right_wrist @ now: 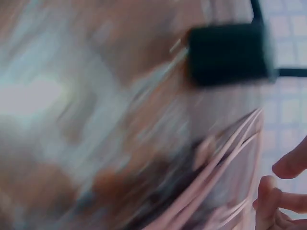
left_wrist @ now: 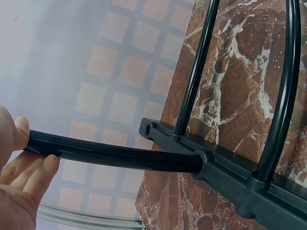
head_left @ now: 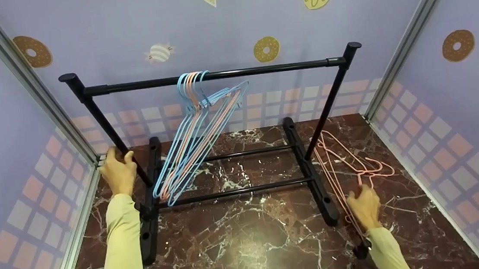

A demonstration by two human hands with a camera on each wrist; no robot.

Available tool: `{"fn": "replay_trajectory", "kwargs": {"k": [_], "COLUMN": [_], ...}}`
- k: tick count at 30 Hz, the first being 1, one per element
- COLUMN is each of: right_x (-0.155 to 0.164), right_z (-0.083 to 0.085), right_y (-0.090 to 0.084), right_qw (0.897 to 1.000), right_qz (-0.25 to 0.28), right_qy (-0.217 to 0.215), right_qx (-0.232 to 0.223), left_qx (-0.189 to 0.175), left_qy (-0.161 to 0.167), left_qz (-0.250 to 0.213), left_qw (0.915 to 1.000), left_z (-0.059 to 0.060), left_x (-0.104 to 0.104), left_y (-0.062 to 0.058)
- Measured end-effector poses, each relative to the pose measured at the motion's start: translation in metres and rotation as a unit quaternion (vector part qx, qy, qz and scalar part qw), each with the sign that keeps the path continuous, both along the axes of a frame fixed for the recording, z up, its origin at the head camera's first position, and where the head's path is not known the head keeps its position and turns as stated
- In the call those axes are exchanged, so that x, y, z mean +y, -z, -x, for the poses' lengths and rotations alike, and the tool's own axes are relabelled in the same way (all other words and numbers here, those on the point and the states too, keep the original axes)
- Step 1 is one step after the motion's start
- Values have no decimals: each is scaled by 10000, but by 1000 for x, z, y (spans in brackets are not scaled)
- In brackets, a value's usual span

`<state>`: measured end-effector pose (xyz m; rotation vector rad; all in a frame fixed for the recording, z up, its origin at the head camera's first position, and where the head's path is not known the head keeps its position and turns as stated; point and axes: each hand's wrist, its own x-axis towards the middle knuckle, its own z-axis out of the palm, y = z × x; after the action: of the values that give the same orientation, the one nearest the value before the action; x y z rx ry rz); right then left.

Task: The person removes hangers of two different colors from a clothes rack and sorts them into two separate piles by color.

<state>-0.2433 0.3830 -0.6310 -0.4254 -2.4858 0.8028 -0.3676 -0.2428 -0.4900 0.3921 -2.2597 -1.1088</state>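
Note:
My left hand (head_left: 118,173) grips the left post (left_wrist: 110,152) of a black clothes rack, with thumb and fingers on either side of the tube in the left wrist view. My right hand (head_left: 365,208) is low at the right, over a loose bunch of pink hangers (head_left: 340,154) on the floor. Its fingertips are right at the hangers in the head view. In the right wrist view a gap shows between thumb and fingers (right_wrist: 269,196), beside the blurred pink wires (right_wrist: 206,179). Blue and pink hangers (head_left: 196,134) hang together on the top bar (head_left: 268,69), left of its middle.
The rack's two black feet (head_left: 326,207) stand on a brown marbled floor (head_left: 240,238), joined by low crossbars (head_left: 244,190). Purple patterned walls (head_left: 230,27) enclose the back and both sides, with metal strips (head_left: 413,37) at the corners.

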Motion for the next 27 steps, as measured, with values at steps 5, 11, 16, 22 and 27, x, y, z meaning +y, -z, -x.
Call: {"fn": "replay_trajectory", "kwargs": {"k": [5, 11, 16, 22, 27], "right_x": [-54, -103, -129, -152, -177], "right_z": [18, 40, 50, 57, 62], "right_y": [-52, -87, -107, -123, -137], "right_qw": [9983, 9852, 9790, 9748, 9672], "right_qz": [252, 323, 438, 423, 300], "right_qy": [-400, -1150, -1505, -1775, -2114], "right_qx": [342, 1228, 1300, 1286, 1374], "left_qx": [34, 173, 145, 126, 110], "left_qy": [-28, -37, 5, 68, 73], "left_qz": [-4, 37, 41, 30, 68], "left_qw": [10000, 9998, 9999, 9999, 9999], "left_z": [-2, -2, -1, 0, 0], "left_x": [-1, -1, 0, -1, -4], "left_y": [0, 0, 1, 2, 4]}}
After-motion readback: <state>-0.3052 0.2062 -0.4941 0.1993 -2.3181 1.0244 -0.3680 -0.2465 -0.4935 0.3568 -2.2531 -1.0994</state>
